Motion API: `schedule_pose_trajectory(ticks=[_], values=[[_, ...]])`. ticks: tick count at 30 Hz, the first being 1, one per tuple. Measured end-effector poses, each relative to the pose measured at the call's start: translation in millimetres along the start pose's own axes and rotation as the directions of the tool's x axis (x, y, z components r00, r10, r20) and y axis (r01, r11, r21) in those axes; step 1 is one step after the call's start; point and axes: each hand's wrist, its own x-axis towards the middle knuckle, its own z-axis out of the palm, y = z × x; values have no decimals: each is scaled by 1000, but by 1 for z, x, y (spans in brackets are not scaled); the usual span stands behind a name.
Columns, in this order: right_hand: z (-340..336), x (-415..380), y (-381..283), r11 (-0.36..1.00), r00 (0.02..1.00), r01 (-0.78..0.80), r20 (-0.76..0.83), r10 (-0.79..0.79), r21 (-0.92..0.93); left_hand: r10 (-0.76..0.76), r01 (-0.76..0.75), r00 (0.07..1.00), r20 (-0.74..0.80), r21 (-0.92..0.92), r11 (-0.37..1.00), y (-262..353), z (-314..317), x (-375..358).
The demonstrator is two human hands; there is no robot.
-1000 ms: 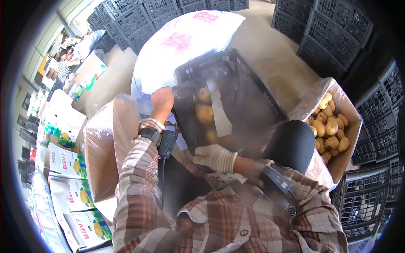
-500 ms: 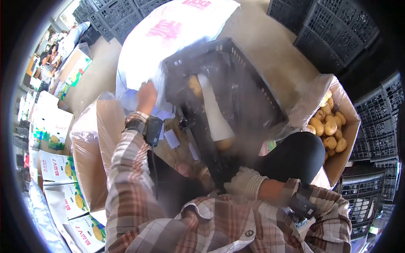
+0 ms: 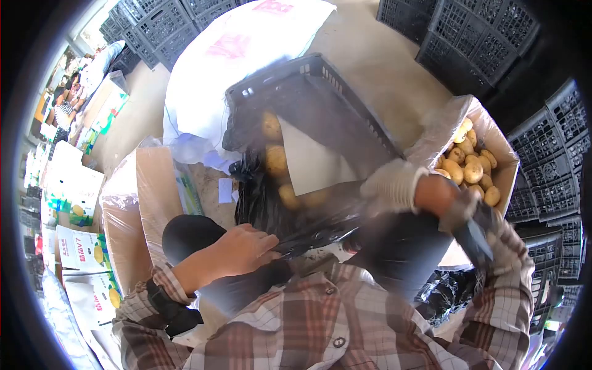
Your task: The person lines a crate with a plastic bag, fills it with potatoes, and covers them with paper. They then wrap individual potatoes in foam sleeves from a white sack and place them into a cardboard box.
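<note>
A black crate [image 3: 357, 102] lined with a black plastic bag [image 3: 246, 203] lies tilted before my knees. Inside are several potatoes [image 3: 276, 160] and a pale sheet of paper [image 3: 317, 157] that partly covers them. My left hand [image 3: 243, 250], bare, is closed on the bag's near edge, above my left knee. My right hand [image 3: 391, 185], in a whitish knit glove, is at the crate's right near side. Motion blurs its fingers, but the bag's edge is drawn out to it.
At right stands a plastic-lined carton [image 3: 502, 148] of potatoes. Another lined carton [image 3: 154, 203] is to the left, beside printed boxes [image 3: 80, 246]. A large white sack [image 3: 203, 80] lies behind the crate. Stacked black crates [image 3: 475, 43] line the back and right.
My left hand has come down from beside the white sack to the bag's near edge. My right hand has moved up and right. The paper lies wider, with more potatoes showing.
</note>
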Motion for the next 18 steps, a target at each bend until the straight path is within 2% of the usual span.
schedule_pose_trajectory(ticks=[1, 2, 3, 4, 5, 6, 9, 14, 16, 17, 18], values=[[-4, 9, 17, 984, 999, -34, -1, 34, -173, 4, -4, 1000, -11, 8, 1000, -2, 15, 3], [7, 27, 38, 952, 992, -75, 75, 101, -295, 5, -8, 999, 52, 54, 999, -6, 32, 9], [-4, 24, 51, 954, 988, -41, 129, 82, -296, 3, -15, 993, 118, 95, 995, -8, 49, 14], [-14, 21, 63, 956, 981, -7, 185, 64, -292, 11, -22, 993, 118, 95, 995, -7, 71, 22], [-14, 21, 84, 956, 980, -17, 186, 74, -293, 28, -29, 1000, 9, 111, 993, -5, 92, 35], [-5, 24, 109, 968, 975, -64, 194, 113, -242, 46, -34, 994, -96, 123, 992, 0, 104, 47], [16, 26, 143, 969, 933, -222, 264, 244, -111, 34, -19, 995, -94, 164, 986, 22, 117, 79], [46, 32, 178, 973, 930, -228, 292, 225, -24, -18, 46, 984, -177, 152, 987, 20, 110, 67], [50, 34, 194, 973, 935, -232, 280, 217, 21, -27, 74, 976, -217, 214, 974, 23, 101, 56], [49, 32, 203, 969, 938, -241, 268, 219, 52, -27, 72, 977, -212, 204, 976, 21, 106, 54], [51, 34, 209, 967, 940, -245, 261, 219, 70, -114, 137, 981, -159, 142, 980, 17, 115, 54]])
